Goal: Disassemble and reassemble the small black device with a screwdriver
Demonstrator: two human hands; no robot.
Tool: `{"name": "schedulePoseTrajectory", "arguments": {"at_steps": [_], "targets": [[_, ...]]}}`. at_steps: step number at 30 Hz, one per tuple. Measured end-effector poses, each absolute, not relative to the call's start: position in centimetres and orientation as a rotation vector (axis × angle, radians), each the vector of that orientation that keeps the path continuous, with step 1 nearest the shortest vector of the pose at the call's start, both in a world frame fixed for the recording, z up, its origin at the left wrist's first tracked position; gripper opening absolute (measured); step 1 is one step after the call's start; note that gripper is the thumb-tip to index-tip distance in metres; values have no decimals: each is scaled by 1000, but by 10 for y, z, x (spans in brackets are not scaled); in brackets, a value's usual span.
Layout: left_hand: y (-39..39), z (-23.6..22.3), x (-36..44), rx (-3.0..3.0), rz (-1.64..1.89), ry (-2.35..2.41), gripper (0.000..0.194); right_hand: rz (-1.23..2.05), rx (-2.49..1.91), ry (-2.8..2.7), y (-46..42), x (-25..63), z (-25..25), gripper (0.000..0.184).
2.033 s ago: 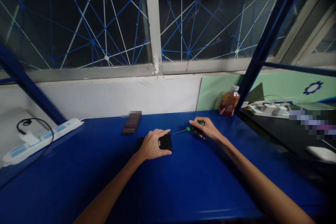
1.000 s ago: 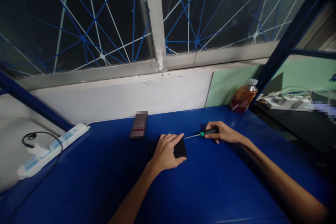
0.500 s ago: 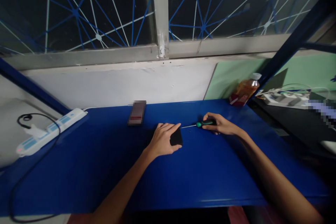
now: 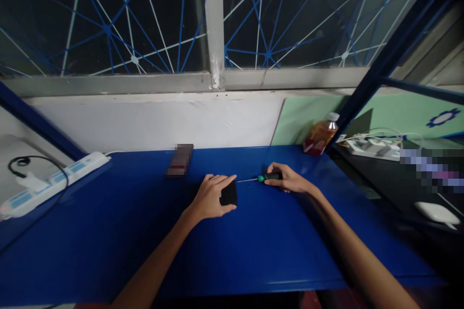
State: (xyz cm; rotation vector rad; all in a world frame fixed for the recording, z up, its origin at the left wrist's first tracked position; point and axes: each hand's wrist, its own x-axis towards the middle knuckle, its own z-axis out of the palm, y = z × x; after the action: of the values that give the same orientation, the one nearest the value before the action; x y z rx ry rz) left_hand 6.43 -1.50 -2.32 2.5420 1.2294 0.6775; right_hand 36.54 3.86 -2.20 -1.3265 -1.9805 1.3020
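My left hand [image 4: 212,198] is closed over a small black box-like object [image 4: 229,195] on the blue table, its thumb on the near side and its fingers across the top and far side. Much of the object is hidden under the palm. To its right, my right hand [image 4: 288,178] grips a screwdriver [image 4: 271,176] with a green and black handle. The thin metal shaft lies nearly level and points left, its tip at the object's right side near my left index fingertip. Whether the tip sits in a screw, I cannot tell.
A dark flat pixelated object [image 4: 179,160] lies at the table's [image 4: 253,251] back. A white power strip [image 4: 54,184] with a black cord is on the left. At the back right stands a bottle [image 4: 321,134] by a blue frame post [image 4: 358,101]. A second, black surface holds a white device [image 4: 437,213].
The whole view has shifted, so everything sits further left and slightly lower. Both hands keep the same hold, with the screwdriver tip still at the black object's right side.
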Motion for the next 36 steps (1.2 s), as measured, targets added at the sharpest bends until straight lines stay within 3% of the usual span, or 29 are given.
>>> {"name": "schedulePoseTrajectory", "arguments": {"at_steps": [8,11,17,26,29,33,36], "targets": [[-17,-22,64,2529,655,1249,84,826,-1325,-2182,44,360,-25,48],[-17,-23,65,2531,660,1251,84,873,-1299,-2125,44,362,-26,36],[-17,-25,64,2547,685,1234,85,1312,-1271,-1945,45,369,-32,42],[-16,-26,59,2585,690,1214,85,940,-1251,-2114,46,357,-26,47],[-15,-26,59,2596,677,1230,86,981,-1228,-2061,45,357,-27,36],[-13,-26,60,2603,655,1265,86,1175,-1235,-2007,47,363,-31,42],[-11,-24,59,2596,612,1285,87,1102,-1270,-2064,50,364,-31,41]]}}
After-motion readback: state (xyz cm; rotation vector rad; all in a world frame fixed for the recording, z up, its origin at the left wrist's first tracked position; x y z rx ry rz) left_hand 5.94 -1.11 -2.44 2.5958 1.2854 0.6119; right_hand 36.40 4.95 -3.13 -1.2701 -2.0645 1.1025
